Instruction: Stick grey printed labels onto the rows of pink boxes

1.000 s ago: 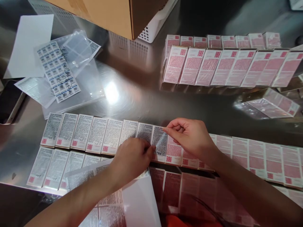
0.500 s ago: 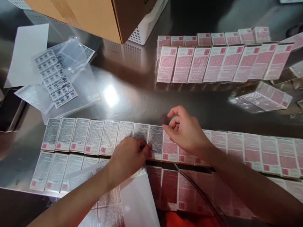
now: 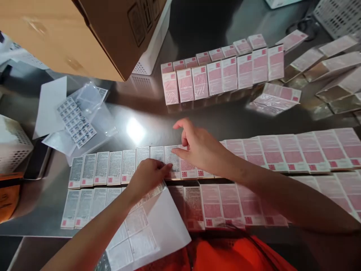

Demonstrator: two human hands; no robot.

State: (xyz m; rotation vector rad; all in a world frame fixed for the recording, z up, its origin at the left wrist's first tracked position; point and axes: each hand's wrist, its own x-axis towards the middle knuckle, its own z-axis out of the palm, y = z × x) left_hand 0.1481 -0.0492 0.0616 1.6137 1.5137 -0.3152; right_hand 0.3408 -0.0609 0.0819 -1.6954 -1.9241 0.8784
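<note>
My left hand is closed, thumb and forefinger together, over the front row of small boxes. Beneath it, a white-backed sheet of labels runs down from the palm across a second row of boxes; its upper edge seems held in the curled fingers, which are partly hidden. My right hand hovers at the same front row, thumb low by a box with dense print and forefinger bent and apart from it. I see nothing between those fingers. To the right, pink-printed boxes continue both rows.
Film-wrapped boxes stand in a double row beyond, with loose ones at right. A large cardboard carton sits over a white basket. Code sticker sheets, plastic sleeves and a phone lie at left.
The view has shifted and turned, bringing more of the right side and an orange item at left into sight. My right hand has come closer to my left, its thumb nearer the printed box.
</note>
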